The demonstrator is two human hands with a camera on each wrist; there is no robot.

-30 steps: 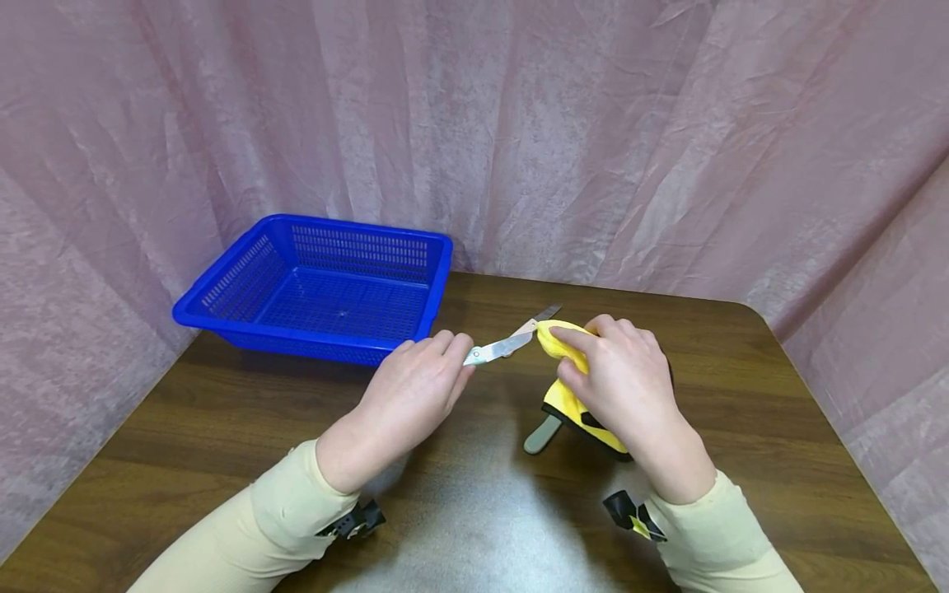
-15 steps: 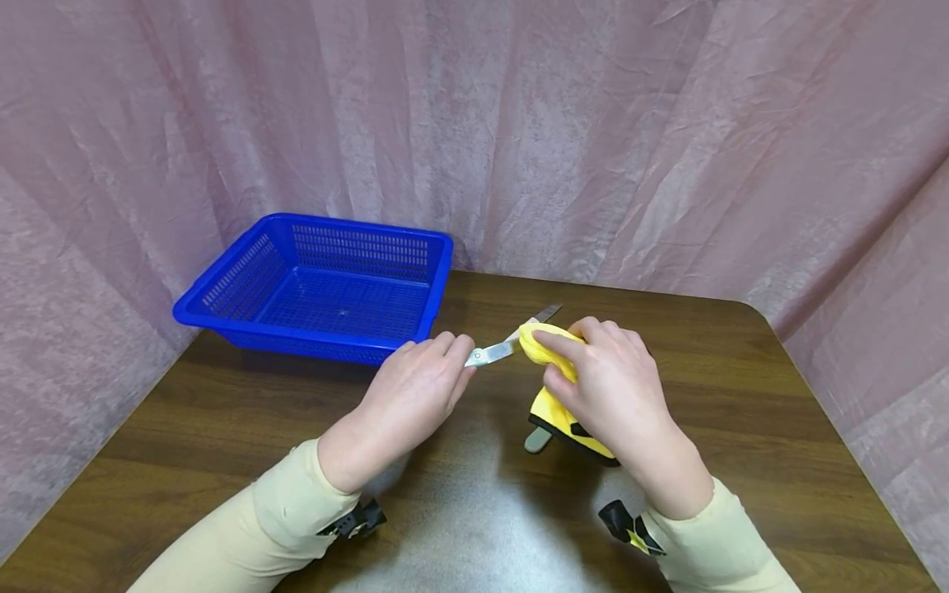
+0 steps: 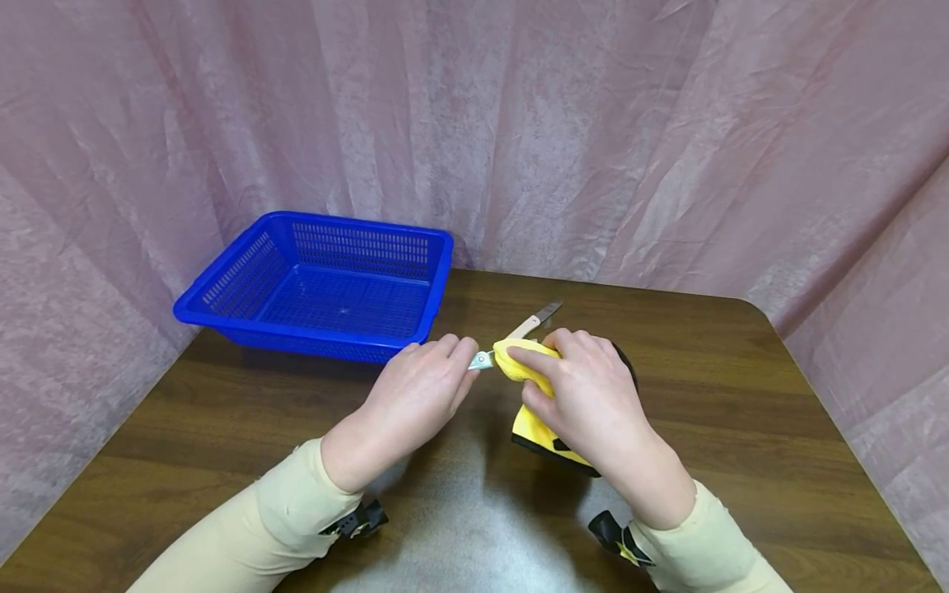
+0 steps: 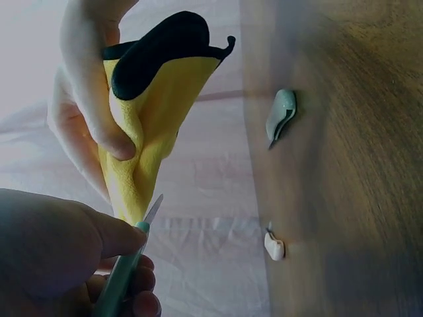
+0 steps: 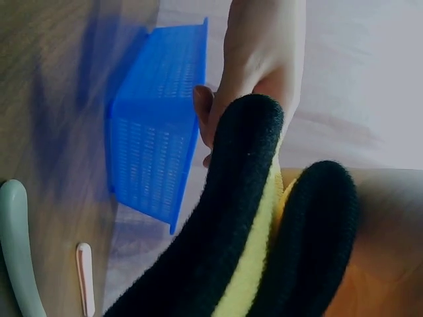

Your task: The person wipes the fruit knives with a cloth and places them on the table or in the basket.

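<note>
Low over the table, my left hand (image 3: 418,395) grips the pale green handle of a folding knife (image 3: 482,360), its blade out. My right hand (image 3: 593,399) pinches a yellow cloth (image 3: 522,362) with black edging around that blade, close to the handle. In the left wrist view a bit of blade (image 4: 154,209) shows beside the cloth. A second folding knife (image 3: 537,319), peach-handled and unfolded, lies on the table behind the cloth. Another knife with a grey-green handle (image 4: 282,113) lies nearby; the cloth and right hand hide it in the head view.
A blue plastic basket (image 3: 311,333) with slotted walls stands at the back left, close beyond my left hand. The wooden table (image 3: 741,395) ends at a pink curtain (image 3: 593,140) behind and at the right.
My right hand has moved left and slightly nearer, sliding the cloth along the blade to the handle. The blade, visible before, is now covered in the head view. My left hand has barely moved.
</note>
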